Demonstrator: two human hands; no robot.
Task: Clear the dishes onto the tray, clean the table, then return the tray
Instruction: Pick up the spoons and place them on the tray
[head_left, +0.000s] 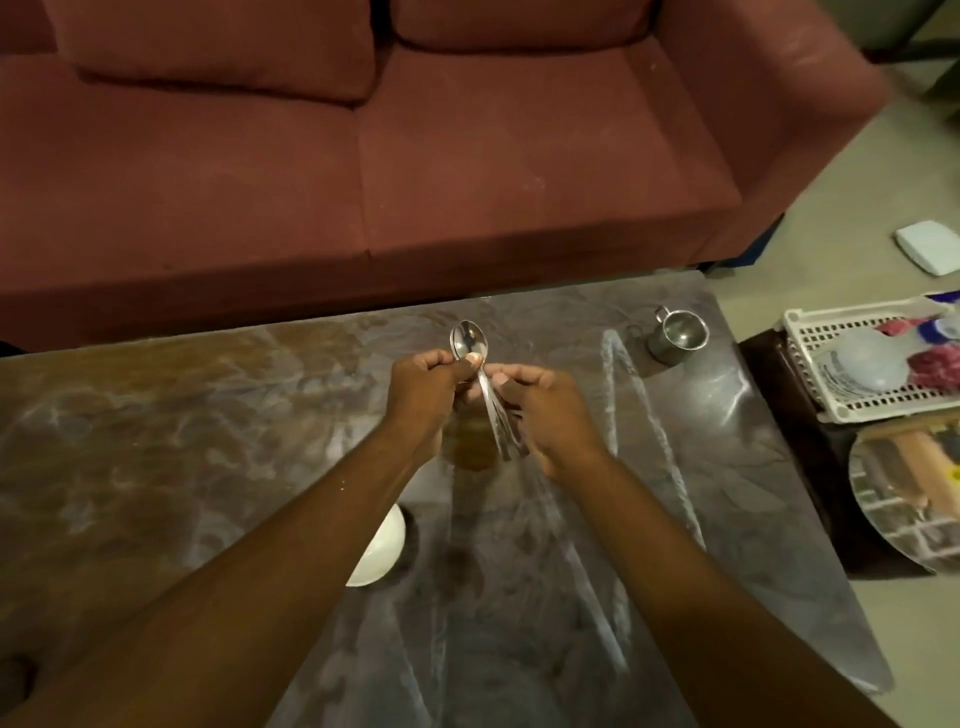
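Note:
Above the middle of the dark marble table (156, 441), both hands meet around steel spoons (470, 340). My left hand (423, 395) pinches them just below the bowls, thumb on top. My right hand (545, 410) curls around the handles, whose ends stick out below at the wrist. A steel mug (678, 335) stands at the table's far right. A white bowl (382, 545) sits near the table's front, half hidden under my left forearm. A white slatted tray (810, 364) rests on a low stand to the right of the table.
A red sofa (363, 156) runs along the table's far side. The tray holds a pale round dish and red and blue items. A shiny round steel plate (909, 504) lies right of the table. A white flat object (930, 247) lies on the floor.

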